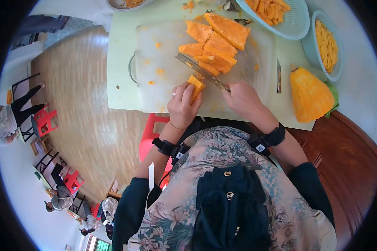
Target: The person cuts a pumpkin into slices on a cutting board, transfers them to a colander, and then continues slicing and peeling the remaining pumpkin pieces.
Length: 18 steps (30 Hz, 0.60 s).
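Observation:
My right hand (242,100) is closed around the handle of a kitchen knife (201,72), whose blade slants up and left across the cutting board (155,92). A piece of pumpkin (197,85) is gripped by my left hand (184,104), fingers bent over it, just below the blade. Beyond the knife lie several orange pumpkin slabs (227,31) and thinner strips, the nearest ones right by the blade. Small orange scraps dot the white board.
A blue colander (299,31) and a blue tub (310,48) hold cut pumpkin at the upper right. Below them sits a large peeled pumpkin piece (312,96), near a small knife (279,75). A metal bowl (113,4) stands top left. People sit at left; a red stool (146,134) is beside me.

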Motion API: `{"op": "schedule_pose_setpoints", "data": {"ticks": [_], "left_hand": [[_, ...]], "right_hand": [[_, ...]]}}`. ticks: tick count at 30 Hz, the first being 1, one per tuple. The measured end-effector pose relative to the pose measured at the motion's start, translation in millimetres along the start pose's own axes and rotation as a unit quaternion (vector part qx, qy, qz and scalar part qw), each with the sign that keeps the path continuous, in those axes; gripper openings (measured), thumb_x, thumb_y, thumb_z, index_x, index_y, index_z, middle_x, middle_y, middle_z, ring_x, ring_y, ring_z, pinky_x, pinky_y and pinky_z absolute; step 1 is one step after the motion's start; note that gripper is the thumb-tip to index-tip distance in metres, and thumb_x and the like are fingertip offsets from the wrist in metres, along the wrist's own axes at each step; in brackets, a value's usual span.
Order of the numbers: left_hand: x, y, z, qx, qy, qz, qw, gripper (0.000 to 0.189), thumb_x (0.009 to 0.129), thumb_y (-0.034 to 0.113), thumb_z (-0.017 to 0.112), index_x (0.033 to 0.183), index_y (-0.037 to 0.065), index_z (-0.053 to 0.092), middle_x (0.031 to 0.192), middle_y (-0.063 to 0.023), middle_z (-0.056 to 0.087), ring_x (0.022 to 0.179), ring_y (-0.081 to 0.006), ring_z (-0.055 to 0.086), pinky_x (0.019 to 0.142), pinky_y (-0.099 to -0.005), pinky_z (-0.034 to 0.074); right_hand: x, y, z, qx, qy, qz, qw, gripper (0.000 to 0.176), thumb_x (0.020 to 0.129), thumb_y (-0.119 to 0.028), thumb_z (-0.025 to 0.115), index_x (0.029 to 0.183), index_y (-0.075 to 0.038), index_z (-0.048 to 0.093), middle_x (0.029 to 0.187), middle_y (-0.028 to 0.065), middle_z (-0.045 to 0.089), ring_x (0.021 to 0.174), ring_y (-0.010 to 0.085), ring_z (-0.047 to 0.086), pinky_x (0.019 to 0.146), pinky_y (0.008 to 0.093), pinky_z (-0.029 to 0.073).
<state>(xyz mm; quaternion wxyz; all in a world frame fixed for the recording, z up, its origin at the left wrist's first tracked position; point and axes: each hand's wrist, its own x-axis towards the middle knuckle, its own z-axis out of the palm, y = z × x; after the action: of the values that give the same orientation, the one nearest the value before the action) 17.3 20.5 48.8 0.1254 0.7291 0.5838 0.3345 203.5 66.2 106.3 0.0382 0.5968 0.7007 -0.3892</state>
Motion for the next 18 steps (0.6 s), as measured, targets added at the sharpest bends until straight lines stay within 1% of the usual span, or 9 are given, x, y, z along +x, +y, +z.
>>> {"op": "schedule_pose_setpoints", "data": {"ticks": [3, 5, 9, 11, 12, 14, 18], "left_hand": [[-0.7, 2.7, -1.5, 0.006, -0.007, -0.009, 1.000, 0.033, 0.067, 0.009, 0.070, 0.096, 0.005, 0.055, 0.091, -0.0087, 0.056, 0.079, -0.0268, 0.058, 0.059, -0.0319, 0.050], [-0.5, 3.7, -2.0, 0.015, -0.006, 0.001, 1.000, 0.033, 0.067, 0.008, 0.069, 0.096, 0.006, 0.055, 0.091, -0.0085, 0.056, 0.078, -0.0262, 0.058, 0.058, -0.0315, 0.049], [-1.2, 3.2, 3.5, 0.019, 0.012, 0.018, 1.000, 0.032, 0.065, 0.007, 0.069, 0.094, 0.006, 0.056, 0.089, -0.0080, 0.055, 0.076, -0.0252, 0.058, 0.057, -0.0313, 0.049], [-3.4, 2.1, 5.2, 0.032, -0.001, 0.011, 0.999, 0.030, 0.062, 0.007, 0.069, 0.089, 0.006, 0.056, 0.084, -0.0077, 0.054, 0.073, -0.0242, 0.057, 0.056, -0.0310, 0.049], [-3.1, 2.0, 5.4, 0.032, -0.001, 0.012, 0.999, 0.030, 0.062, 0.007, 0.069, 0.089, 0.006, 0.056, 0.084, -0.0077, 0.054, 0.073, -0.0242, 0.057, 0.056, -0.0310, 0.049], [-2.7, 1.5, 5.7, 0.030, -0.002, 0.025, 0.999, 0.026, 0.060, 0.006, 0.069, 0.084, 0.007, 0.057, 0.080, -0.0075, 0.053, 0.072, -0.0236, 0.057, 0.055, -0.0310, 0.048], [-4.5, -0.4, 6.6, 0.040, 0.000, 0.027, 0.999, 0.024, 0.060, 0.006, 0.069, 0.081, 0.007, 0.056, 0.078, -0.0070, 0.052, 0.073, -0.0234, 0.058, 0.054, -0.0310, 0.048]], "right_hand": [[-21.2, 1.2, -6.2, 0.013, 0.028, -0.020, 0.999, 0.023, 0.081, -0.017, 0.049, 0.074, 0.001, 0.062, 0.069, 0.0233, 0.059, 0.067, 0.0402, 0.058, 0.063, 0.0471, 0.047], [-34.7, 3.6, -6.8, 0.012, 0.052, -0.053, 0.997, 0.019, 0.081, -0.016, 0.050, 0.077, -0.001, 0.061, 0.070, 0.0216, 0.060, 0.067, 0.0397, 0.059, 0.063, 0.0470, 0.048], [-56.3, 6.0, -4.9, -0.003, 0.050, -0.066, 0.997, 0.015, 0.080, -0.015, 0.052, 0.080, -0.001, 0.059, 0.070, 0.0200, 0.060, 0.065, 0.0381, 0.060, 0.062, 0.0465, 0.048], [-59.9, 6.2, -6.2, -0.050, 0.019, -0.060, 0.997, 0.014, 0.079, -0.014, 0.053, 0.080, -0.001, 0.057, 0.069, 0.0185, 0.060, 0.065, 0.0364, 0.061, 0.061, 0.0453, 0.049], [-60.4, 7.6, -5.4, -0.050, 0.020, -0.059, 0.997, 0.014, 0.079, -0.014, 0.053, 0.080, -0.001, 0.057, 0.069, 0.0185, 0.060, 0.065, 0.0364, 0.061, 0.061, 0.0453, 0.049], [-61.0, 10.5, -2.6, -0.060, 0.036, -0.078, 0.995, 0.013, 0.078, -0.013, 0.053, 0.078, 0.000, 0.056, 0.068, 0.0183, 0.060, 0.063, 0.0359, 0.061, 0.060, 0.0439, 0.050], [-63.2, 6.0, -7.8, -0.078, 0.038, -0.080, 0.993, 0.012, 0.078, -0.011, 0.052, 0.078, 0.000, 0.056, 0.068, 0.0184, 0.059, 0.062, 0.0359, 0.061, 0.059, 0.0428, 0.050]]}}
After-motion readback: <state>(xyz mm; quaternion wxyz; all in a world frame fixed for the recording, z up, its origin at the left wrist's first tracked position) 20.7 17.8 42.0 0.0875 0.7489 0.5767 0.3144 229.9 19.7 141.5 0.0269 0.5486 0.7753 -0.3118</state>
